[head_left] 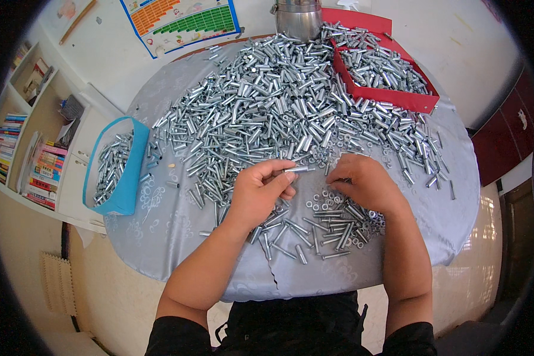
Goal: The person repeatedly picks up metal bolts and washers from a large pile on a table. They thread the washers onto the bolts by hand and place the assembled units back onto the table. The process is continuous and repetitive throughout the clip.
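Sitting at the table's left edge, a blue box (115,172) holds metal sleeves; next, the left hand (260,191) pinches one silver sleeve (296,169) level between thumb and fingers, the right hand (365,184) curls down onto small washers (323,202) beside it, and a red tray (391,94) sits beyond the heap (279,101)

One view only, head-worn, looking steeply down from above and close over the round table (160,237). Fisheye bending straight edges toward a dark rim. Forearms entering from the lower edge, left hand (261,193) and right hand (365,184) near centre. Shelves (35,130) at far left.
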The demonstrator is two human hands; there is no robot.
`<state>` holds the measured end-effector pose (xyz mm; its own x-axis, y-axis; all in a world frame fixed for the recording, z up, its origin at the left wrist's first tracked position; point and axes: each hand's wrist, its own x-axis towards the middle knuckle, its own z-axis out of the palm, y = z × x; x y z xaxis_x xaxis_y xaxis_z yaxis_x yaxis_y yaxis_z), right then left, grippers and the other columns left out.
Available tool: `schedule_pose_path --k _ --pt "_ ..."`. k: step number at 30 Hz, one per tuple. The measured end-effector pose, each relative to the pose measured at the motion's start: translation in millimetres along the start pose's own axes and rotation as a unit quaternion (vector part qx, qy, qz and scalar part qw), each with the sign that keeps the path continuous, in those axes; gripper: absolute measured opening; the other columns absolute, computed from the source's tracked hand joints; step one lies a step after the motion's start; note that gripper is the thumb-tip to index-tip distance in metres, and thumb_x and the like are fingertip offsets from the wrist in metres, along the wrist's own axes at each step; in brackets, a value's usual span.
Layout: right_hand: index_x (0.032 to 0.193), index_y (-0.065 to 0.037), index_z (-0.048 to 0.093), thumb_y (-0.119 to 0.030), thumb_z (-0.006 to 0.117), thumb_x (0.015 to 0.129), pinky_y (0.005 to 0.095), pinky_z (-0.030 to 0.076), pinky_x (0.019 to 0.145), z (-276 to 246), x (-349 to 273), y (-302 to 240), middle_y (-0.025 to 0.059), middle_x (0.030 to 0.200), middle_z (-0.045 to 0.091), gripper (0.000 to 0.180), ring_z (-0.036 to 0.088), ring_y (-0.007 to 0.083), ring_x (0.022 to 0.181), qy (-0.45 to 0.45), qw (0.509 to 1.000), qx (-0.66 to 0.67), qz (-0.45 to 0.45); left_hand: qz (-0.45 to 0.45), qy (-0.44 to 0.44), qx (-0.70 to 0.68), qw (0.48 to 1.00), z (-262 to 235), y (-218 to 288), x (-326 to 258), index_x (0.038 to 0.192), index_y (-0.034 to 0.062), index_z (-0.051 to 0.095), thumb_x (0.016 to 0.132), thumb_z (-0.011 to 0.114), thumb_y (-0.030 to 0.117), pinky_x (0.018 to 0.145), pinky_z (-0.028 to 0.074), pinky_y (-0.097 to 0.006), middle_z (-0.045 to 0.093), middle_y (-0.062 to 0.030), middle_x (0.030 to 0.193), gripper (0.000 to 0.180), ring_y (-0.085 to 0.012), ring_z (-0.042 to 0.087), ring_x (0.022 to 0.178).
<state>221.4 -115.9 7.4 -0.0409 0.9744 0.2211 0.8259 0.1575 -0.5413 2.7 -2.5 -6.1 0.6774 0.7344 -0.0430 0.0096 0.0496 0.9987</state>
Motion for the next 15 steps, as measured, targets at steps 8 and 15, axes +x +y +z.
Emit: schedule_pose_path --k 8,15 --pt "0.085 -0.009 0.071 -0.015 0.066 0.077 0.0415 0.049 0.075 0.4 2.5 -1.9 0.0101 0.086 0.061 0.011 0.061 0.0308 0.085 -0.05 0.997 -0.048 0.017 -0.008 -0.008 -0.005 1.0 -1.5 -5.8 1.4 0.115 -0.0027 0.063 0.094 0.059 0.01 0.065 0.055 -0.026 0.07 -0.0092 0.096 0.025 -0.0126 0.066 0.073" --pt "0.088 -0.006 0.067 -0.012 0.066 0.077 0.0411 0.049 0.073 -1.1 2.9 -9.1 0.0119 0.086 0.062 0.012 0.062 0.0319 0.083 -0.045 0.998 -0.018 0.049 -0.022 0.006 -0.014 1.0 -2.0 0.9 1.4 0.115 -0.0033 0.063 0.094 0.058 0.008 0.065 0.056 -0.027 0.07 -0.0112 0.098 0.025 -0.0143 0.067 0.075"
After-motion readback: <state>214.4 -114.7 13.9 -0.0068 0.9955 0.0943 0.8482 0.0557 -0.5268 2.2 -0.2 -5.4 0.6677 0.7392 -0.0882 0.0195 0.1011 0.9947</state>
